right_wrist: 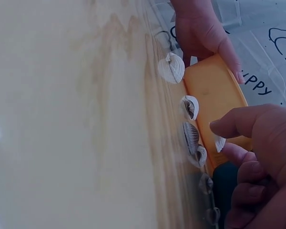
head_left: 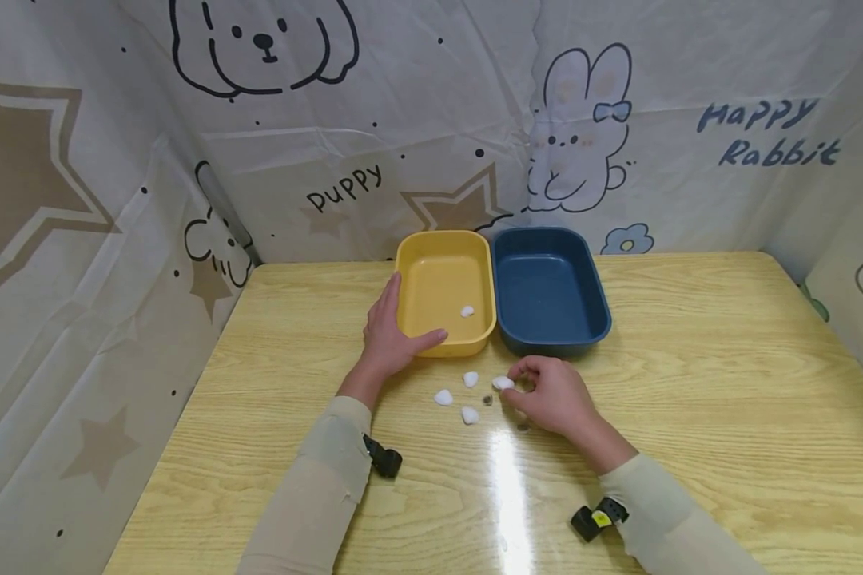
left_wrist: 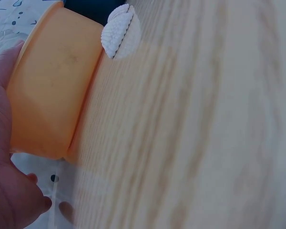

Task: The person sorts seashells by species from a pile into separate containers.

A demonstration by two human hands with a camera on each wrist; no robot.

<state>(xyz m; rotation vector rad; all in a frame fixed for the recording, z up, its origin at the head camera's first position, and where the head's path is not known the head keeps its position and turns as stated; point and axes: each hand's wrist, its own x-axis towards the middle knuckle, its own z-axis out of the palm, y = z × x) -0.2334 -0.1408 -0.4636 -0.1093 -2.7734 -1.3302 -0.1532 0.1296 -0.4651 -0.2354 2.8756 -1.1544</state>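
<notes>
My right hand (head_left: 555, 397) pinches a white seashell (head_left: 503, 383) between thumb and fingers, just in front of the two bins; the right wrist view shows the held shell edge-on. My left hand (head_left: 391, 334) rests against the near left corner of the yellow bin (head_left: 446, 350), its fingers along the left side and its thumb across the front rim. Inside that bin lies one white shell (head_left: 467, 311). On the table between my hands are white shells (head_left: 443, 397) and a small dark shell (head_left: 487, 399). Another dark shell (head_left: 522, 427) sits beneath my right hand.
A dark blue bin (head_left: 552, 348) stands against the yellow bin's right side, with nothing seen inside. Both are at the back of the wooden table (head_left: 697, 415), near a printed cloth (head_left: 431, 128) hanging behind. The ribbed shells (right_wrist: 171, 67) show closer in the right wrist view.
</notes>
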